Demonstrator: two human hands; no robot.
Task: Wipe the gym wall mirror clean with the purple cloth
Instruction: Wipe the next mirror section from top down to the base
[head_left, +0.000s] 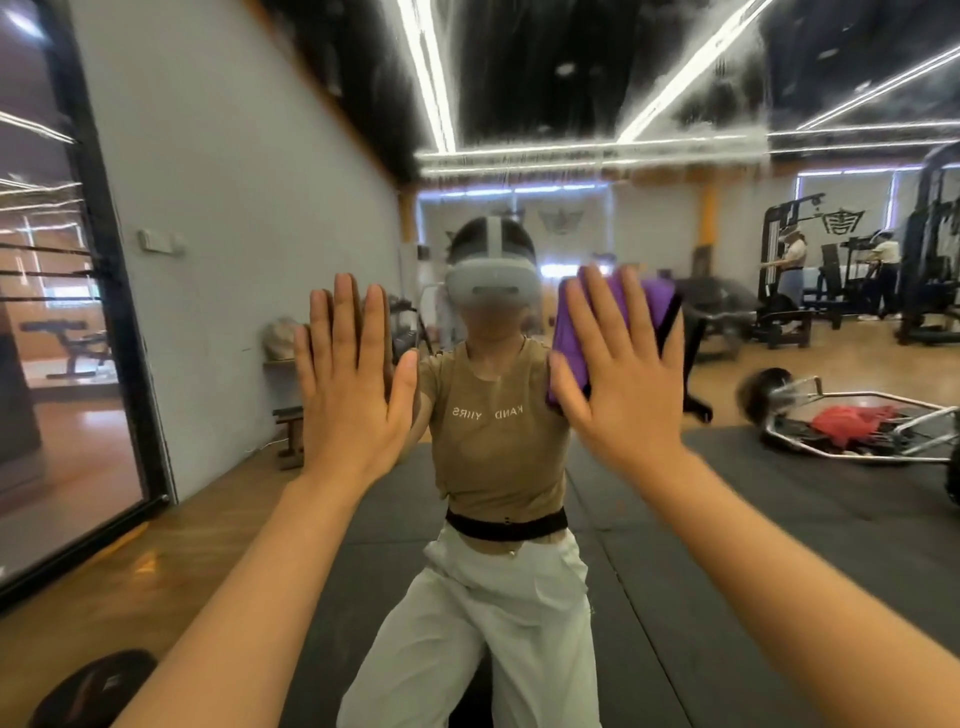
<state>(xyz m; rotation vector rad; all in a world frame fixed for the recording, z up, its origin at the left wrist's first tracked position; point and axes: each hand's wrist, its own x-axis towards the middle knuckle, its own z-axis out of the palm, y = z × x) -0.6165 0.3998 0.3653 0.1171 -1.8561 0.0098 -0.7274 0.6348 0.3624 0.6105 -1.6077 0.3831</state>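
Wiping in progress: right hand (618, 374), fingers flat, presses purple cloth (618, 306) against mirror (519, 78); left hand (348, 384) braces flat, holding nothing. Next: sweep upward across the streaked glass.

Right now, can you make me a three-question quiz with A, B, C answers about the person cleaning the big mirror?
1. Where is the purple cloth?
A. under the right hand
B. under the left hand
C. on the floor

2. What colour is the bundle lying inside the metal bar frame seen in the mirror?
A. green
B. red
C. yellow

3. How is the left hand?
A. a tight fist
B. flat with straight fingers
C. gripping a bottle

Answers:
1 A: the right hand presses the cloth flat on the glass.
2 B: the red bundle sits within the frame.
3 B: its fingers are spread straight and it holds nothing.
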